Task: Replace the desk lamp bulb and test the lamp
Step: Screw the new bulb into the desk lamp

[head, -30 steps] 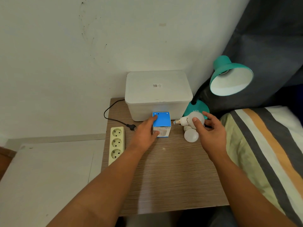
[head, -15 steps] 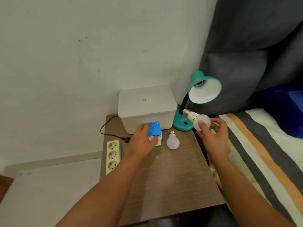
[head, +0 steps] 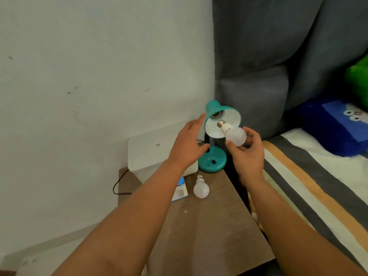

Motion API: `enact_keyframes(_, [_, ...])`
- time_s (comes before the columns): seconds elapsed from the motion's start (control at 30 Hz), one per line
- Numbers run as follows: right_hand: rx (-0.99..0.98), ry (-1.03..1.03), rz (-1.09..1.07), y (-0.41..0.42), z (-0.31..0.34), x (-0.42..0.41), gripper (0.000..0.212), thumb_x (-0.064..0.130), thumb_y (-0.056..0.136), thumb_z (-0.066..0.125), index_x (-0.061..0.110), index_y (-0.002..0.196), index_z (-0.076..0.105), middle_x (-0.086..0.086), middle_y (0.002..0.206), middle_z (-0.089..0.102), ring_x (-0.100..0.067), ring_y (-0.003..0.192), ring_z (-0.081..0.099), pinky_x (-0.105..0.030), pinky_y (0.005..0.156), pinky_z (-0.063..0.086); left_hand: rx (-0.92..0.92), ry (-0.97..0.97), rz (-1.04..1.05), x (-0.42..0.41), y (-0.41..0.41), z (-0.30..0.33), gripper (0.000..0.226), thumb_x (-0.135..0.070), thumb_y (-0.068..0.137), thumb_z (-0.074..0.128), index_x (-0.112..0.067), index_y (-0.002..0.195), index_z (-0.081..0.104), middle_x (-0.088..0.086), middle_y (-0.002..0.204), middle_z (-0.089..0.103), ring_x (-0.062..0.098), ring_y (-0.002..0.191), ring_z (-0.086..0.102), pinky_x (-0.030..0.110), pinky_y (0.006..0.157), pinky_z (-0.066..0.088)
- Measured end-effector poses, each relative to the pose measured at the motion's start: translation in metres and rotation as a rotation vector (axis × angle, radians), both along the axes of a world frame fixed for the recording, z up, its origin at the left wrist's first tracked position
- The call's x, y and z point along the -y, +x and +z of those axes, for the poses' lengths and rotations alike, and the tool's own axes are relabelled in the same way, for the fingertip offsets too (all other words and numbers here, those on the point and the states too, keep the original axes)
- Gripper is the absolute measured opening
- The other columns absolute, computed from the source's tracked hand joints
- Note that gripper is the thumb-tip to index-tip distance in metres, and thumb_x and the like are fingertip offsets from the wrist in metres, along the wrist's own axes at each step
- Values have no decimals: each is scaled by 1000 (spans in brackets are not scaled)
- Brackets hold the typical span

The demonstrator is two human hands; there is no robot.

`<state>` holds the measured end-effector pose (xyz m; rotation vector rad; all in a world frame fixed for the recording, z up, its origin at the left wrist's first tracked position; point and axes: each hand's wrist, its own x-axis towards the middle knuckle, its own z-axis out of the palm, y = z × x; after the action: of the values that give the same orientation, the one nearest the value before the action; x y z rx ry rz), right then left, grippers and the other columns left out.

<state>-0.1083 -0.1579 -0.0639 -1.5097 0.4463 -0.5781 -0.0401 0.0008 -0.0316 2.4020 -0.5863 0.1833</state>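
Observation:
A teal desk lamp (head: pixel 212 160) stands at the far right of the wooden bedside table (head: pixel 211 232). Its shade (head: pixel 229 116) faces me and the socket inside holds nothing. My right hand (head: pixel 246 154) grips a white bulb (head: pixel 235 135) by its globe, with the metal screw base pointing up-left into the shade opening, just below the socket. My left hand (head: pixel 187 144) is open, fingers spread, close to the left side of the shade without touching it. A second white bulb (head: pixel 201 188) lies on the table beside a blue-and-white bulb box (head: pixel 180 191), partly hidden by my left forearm.
A white lidded plastic box (head: pixel 151 154) sits at the back of the table against the wall. A black cord (head: pixel 119 186) runs off the table's left edge. A bed with a striped cover (head: pixel 310 186) borders the table on the right, with grey cushions behind the lamp.
My left hand left the bulb box and rose toward the lamp shade. My right hand lifted the bulb up to the shade opening. The view tilted up and right.

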Motion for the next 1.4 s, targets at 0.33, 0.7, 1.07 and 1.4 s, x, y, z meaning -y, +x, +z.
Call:
enact_keyframes(0.33, [16, -110, -86, 51, -6, -7, 58, 31, 72, 85, 27, 121, 53, 8, 109, 61, -12, 98, 65, -35, 87, 57, 63, 238, -186, 11, 47, 11, 113, -7, 84, 75, -50, 153, -3, 5, 143, 44, 19, 112, 57, 33, 97, 51])
enact_keyframes(0.7, [7, -377, -117, 64, -7, -14, 64, 41, 76, 80, 29, 129, 46, 2, 126, 54, -20, 107, 60, -43, 83, 56, 199, 308, -292, 10, 66, 11, 99, -17, 87, 74, -44, 156, 9, 5, 133, 51, 10, 87, 54, 24, 88, 49])
enact_keyframes(1.07, [-89, -351, -23, 68, -7, -14, 74, 28, 79, 79, 18, 143, 43, -5, 135, 44, -22, 118, 54, -35, 97, 53, 211, 279, -292, 11, 64, 13, 89, -17, 90, 72, -41, 156, 17, 10, 127, 54, 10, 88, 53, 31, 92, 52])
enact_keyframes(1.4, [-105, -199, -69, 70, -1, -18, 50, 53, 91, 55, 16, 124, 53, -4, 117, 58, -17, 105, 59, -33, 86, 55, 191, 311, -239, 15, 61, 14, 86, -18, 91, 71, -41, 156, 18, 9, 125, 56, 11, 86, 57, 33, 91, 52])
